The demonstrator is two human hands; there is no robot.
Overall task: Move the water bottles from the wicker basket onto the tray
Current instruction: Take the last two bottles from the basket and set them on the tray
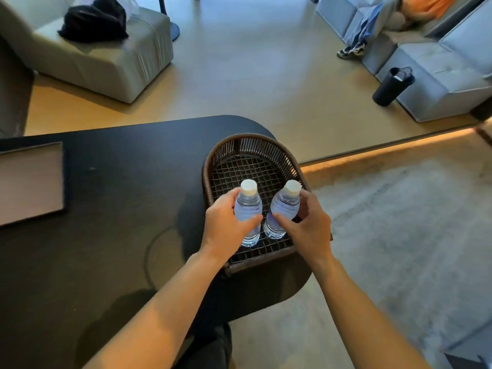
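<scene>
Dark and matte, the table (114, 209) ran out beneath both forearms, with pale sofas and a person's legs far beyond the hands across the floor. Both hands were down in the wicker basket (255, 145), which sat at the table's rounded end, directly under them! The left hand (226, 227) was wrapped around the left bottle (249, 209), thumb across the front and fingers behind, gripping it at the shoulder below the white cap. The right hand (308, 227) mirrored it on the right bottle (281, 211), thumb pressed to the near side, fingers curled round the far side. Both bottles stood on the woven floor between the two hands, just beside each other; the right one leaned a little outward, and whether either base had cleared the weave could not be told. The tray (32, 182) waited well off to the left of the left hand, nothing on the part in view. To do this lift well, it looked wise to raise both straight up above the basket's rim before swinging left, keep the grips low enough that the bottles would not pivot, and set them down upright and apart.
</scene>
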